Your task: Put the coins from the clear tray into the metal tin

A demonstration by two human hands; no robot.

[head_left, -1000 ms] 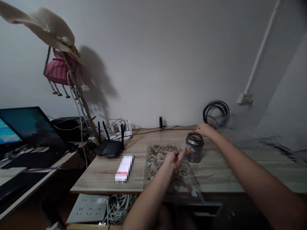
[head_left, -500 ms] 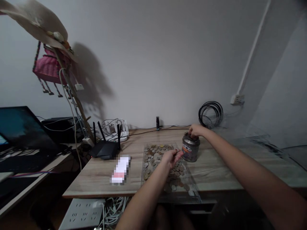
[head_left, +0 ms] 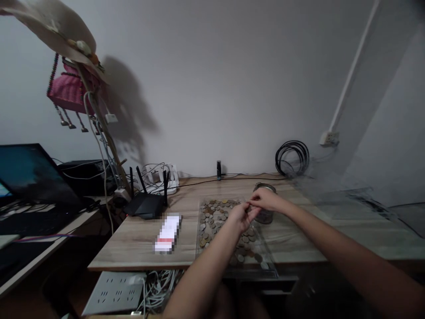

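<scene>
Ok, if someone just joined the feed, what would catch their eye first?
Probably the clear tray of loose coins at the desk's front edge, with the left hand and right hand meeting fingertip to fingertip above it. Just behind the right hand stands a metal tin; a black router sits left of the tray.

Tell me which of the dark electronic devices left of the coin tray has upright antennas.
The black router on the wooden desk, beside the clear coin tray. Three antennas stand up from it; the laptop farther left has none.

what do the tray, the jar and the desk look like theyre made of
Tray: clear plastic, apparently; the desk grain and coins show through it. Jar: probably metal, with a dull grey sheen on its rim. Desk: pale wood-grain surface, likely matte laminate.
</scene>
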